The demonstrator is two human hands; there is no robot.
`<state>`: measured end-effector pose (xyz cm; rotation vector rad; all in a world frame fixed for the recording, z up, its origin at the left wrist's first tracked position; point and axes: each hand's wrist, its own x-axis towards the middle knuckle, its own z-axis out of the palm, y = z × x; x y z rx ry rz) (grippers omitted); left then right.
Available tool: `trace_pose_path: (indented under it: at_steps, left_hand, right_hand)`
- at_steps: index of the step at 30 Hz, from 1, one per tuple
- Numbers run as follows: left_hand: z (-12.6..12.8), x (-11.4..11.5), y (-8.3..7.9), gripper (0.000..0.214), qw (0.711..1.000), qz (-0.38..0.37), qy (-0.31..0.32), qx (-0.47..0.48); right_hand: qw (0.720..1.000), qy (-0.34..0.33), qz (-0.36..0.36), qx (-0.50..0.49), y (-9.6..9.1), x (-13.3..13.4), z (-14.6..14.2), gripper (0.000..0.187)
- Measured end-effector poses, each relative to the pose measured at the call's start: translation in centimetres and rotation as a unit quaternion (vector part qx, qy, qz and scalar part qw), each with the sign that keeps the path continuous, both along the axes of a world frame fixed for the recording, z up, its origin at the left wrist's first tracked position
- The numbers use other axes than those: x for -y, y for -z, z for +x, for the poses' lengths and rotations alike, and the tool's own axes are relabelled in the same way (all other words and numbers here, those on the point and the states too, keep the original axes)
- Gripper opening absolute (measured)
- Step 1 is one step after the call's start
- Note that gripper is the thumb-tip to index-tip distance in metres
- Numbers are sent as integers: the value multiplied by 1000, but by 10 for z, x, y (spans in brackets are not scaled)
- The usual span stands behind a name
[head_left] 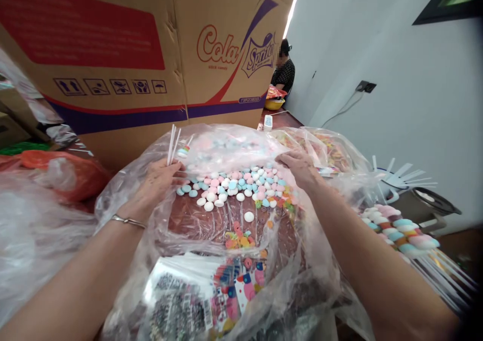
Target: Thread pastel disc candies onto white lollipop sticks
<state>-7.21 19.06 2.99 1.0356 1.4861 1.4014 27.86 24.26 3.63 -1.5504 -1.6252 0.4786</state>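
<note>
Fingers of our left hand (156, 182) are closed around a few white sticks (172, 147) pointing up; a short candy stack (183, 152) shows just beside the fingertips, apparently threaded on one stick. Can't tell how firmly that one is held. Our right hand (302, 169) looks pinched on the far fold of the clear plastic bag (128, 175); exact finger contact is partly hidden.

Pastel button candies (233, 184) lie loose on the film between our hands, pink, white and blue mixed. Small gummy rings (241, 239) sit nearer us, with printed packets (181, 301) under film at the near edge. More candies blur through the lifted fold.

Our read on the step: managing the bag to get at the pieces, partway through loading sticks. Loaded candy skewers (402, 230) lie off to our right, near a batch of bare sticks (407, 174).

Next move, our judgement: get the fold clear of the pile, then free the right fingers for picking while the left keeps its sticks bunched. Risk: tugging the film could roll candies into the gummies.
</note>
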Motion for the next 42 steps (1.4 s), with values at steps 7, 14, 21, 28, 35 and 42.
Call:
trace_pose_path:
  at_steps: [7,14,21,28,35,42]
  left_hand:
    - [6,14,-31,7,998,26,61,3]
    - [32,57,-54,10,993,12,120,0]
    - [38,128,-34,24,977,-38,208,26]
    - [59,176,14,34,985,-83,137,64]
    - [61,181,44,36,987,-91,103,82]
    - [60,183,55,44,987,-96,112,69]
  right_hand:
    - [993,-90,32,68,-25,58,-26,24]
    - [948,-144,-91,271,-10,97,-43,25]
    - [900,-208,-131,361,13,118,-56,21]
    - [874,-242,-126,403,27,127,-79,19]
    - [889,-229,-100,383,16,111,-82,22]
    - [891,-172,-33,418,17,76,-108,44]
